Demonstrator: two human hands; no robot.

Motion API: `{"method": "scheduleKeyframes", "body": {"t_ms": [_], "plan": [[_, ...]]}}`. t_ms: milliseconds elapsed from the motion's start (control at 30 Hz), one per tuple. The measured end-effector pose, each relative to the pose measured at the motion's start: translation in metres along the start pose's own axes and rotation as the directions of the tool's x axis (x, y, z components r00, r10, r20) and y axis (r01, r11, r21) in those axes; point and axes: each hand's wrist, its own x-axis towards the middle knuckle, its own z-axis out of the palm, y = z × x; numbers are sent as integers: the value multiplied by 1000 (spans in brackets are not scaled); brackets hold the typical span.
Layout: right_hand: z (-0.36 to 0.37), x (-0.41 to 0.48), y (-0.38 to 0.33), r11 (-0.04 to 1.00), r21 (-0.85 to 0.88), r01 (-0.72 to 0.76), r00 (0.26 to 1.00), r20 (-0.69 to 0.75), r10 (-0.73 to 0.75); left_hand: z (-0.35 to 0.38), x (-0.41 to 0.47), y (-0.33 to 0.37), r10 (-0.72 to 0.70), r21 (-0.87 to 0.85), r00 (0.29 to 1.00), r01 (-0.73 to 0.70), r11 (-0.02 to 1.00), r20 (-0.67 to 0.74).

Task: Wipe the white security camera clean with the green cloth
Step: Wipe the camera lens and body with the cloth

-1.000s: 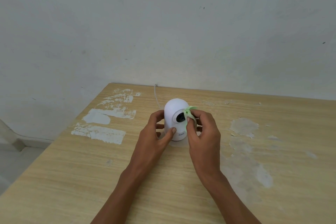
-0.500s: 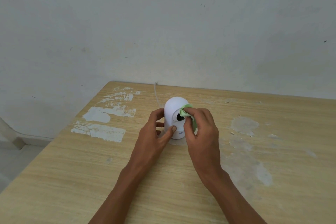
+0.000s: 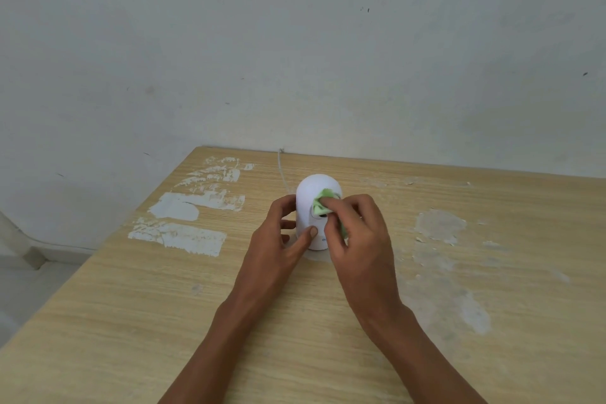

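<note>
A white security camera (image 3: 316, 207) with a domed top stands upright on a light wooden table (image 3: 164, 305), a little toward the far edge and near the middle of the view. The left hand (image 3: 278, 239) comes in from about 7 o'clock of the camera and cups its lower body: the thumb (image 3: 306, 236) presses on the front of the base while the other fingers curl round the 9 o'clock side, so the hand is closed around the camera, steadying it. The right hand (image 3: 359, 236) reaches in from about 5 o'clock and pinches a small bunched green cloth (image 3: 323, 202) between thumb and fingertips, holding it against the camera's front face at the upper part of the dark lens window; a strip of the same cloth shows lower down beside the palm. The cloth covers much of the lens area, and only a dark sliver of it shows below the fabric. A thin pale cable (image 3: 282, 170) runs from behind the camera toward 11 o'clock, to the table's far edge by the grey wall (image 3: 295, 43). White scraped patches (image 3: 183, 233) mark the tabletop at 9 o'clock of the camera, and duller worn patches (image 3: 439, 226) lie at 3 o'clock.
</note>
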Motion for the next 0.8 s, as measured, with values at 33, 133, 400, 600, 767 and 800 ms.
{"method": "scheduleKeyframes", "body": {"t_ms": [33, 133, 400, 600, 767, 800], "plan": [[0, -3, -2, 999, -27, 28, 999, 28, -27, 0, 0, 0, 5, -7, 1000, -5, 1000, 1], [4, -13, -5, 994, -88, 67, 992, 114, -57, -1, 0, 1, 13, -1, 1000, -13, 1000, 5], [5, -18, 10, 992, -53, -114, 980, 156, 121, -1, 1, 1, 14, 19, 1000, -13, 1000, -3], [5, -20, 8, 995, -11, -100, 984, 145, 100, -1, 1, 1, 7, 4, 1000, -7, 1000, 5], [5, -18, 2, 998, 56, -22, 994, 106, 16, -1, 0, 1, 5, -5, 1000, -5, 1000, 9], [6, -17, 1, 998, 67, -6, 996, 86, 0, -1, 0, 1, 4, -11, 1000, -4, 1000, 13]]}}
